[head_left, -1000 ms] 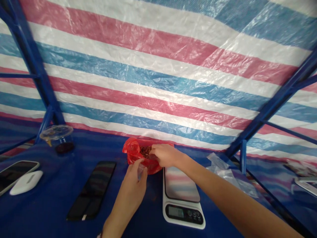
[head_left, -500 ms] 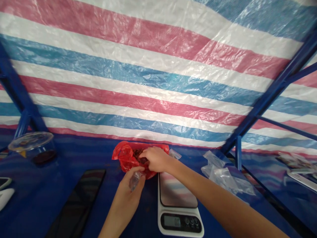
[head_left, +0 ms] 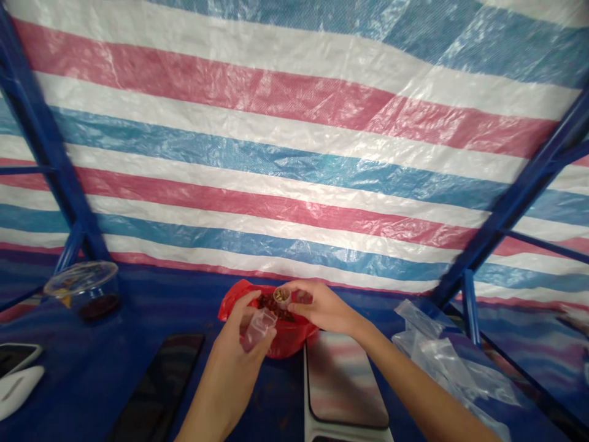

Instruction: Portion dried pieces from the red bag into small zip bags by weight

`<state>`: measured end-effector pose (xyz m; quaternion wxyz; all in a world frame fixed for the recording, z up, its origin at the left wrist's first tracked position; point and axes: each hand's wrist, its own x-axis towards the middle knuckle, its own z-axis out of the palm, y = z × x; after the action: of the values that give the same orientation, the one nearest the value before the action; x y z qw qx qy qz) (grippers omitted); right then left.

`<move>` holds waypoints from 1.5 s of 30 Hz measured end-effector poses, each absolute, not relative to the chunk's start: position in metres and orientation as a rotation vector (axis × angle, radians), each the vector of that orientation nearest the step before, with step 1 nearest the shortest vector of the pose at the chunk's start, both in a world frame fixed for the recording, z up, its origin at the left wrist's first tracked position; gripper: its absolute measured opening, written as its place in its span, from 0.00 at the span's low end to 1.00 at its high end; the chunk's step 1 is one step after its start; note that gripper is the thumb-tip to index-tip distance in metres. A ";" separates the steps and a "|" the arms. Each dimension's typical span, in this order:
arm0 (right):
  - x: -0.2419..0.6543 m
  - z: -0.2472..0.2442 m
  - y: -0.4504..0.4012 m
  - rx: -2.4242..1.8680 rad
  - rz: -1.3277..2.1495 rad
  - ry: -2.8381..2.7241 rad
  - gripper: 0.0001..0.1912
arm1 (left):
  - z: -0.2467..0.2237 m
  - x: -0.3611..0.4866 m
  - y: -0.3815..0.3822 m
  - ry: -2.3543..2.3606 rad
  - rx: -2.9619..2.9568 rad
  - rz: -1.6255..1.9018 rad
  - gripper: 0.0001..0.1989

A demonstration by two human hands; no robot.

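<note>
My left hand (head_left: 234, 334) grips a small clear plastic cup (head_left: 258, 329), tilted toward the right hand (head_left: 324, 307), which seems to pinch a little round cup (head_left: 282, 297), though it's hard to see from here. Both hands are over a red bag (head_left: 294, 337) of dark bits (head_left: 275, 306), its open mouth nearer my right hand.

My two bare hands come together at center frame, just apart. My left hand (head_left: 237, 334) rises from the bottom edge, its fingers (head_left: 249, 301) curled closed, my left forearm (head_left: 207, 408) angled upward. My right hand (head_left: 324, 307) reaches in from the lower right, palm turned down, its fingertips (head_left: 299, 293) pinched together, my right forearm (head_left: 414, 380) extended low across the frame.
</note>
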<state>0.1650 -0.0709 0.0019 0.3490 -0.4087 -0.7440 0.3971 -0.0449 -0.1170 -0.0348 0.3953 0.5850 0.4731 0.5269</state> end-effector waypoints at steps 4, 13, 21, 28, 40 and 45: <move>0.173 0.024 -0.075 -1.049 0.790 -1.966 0.15 | -0.032 -0.023 -0.075 1.109 1.574 1.325 0.31; 0.166 0.045 -0.084 -1.246 0.088 -2.328 0.20 | -0.055 -0.003 -0.047 0.961 1.885 1.304 0.32; 0.151 0.034 -0.076 -1.277 -0.156 -2.497 0.25 | -0.062 -0.005 -0.049 1.159 1.644 1.220 0.30; 0.154 0.031 -0.074 -1.185 -0.206 -2.507 0.26 | -0.065 -0.007 -0.050 1.074 1.687 1.244 0.30; 0.142 0.006 -0.076 -1.604 -0.203 -2.663 0.15 | -0.038 -0.033 -0.047 1.317 1.645 1.427 0.18; 0.142 -0.004 -0.070 -1.695 -0.350 -2.672 0.13 | -0.040 -0.031 -0.051 1.381 1.788 1.327 0.18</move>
<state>0.1424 -0.0700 -0.0043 -0.0209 -0.5322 -0.8392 -0.1099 -0.0315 -0.0509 -0.0396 0.2576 0.6593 0.5094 0.4893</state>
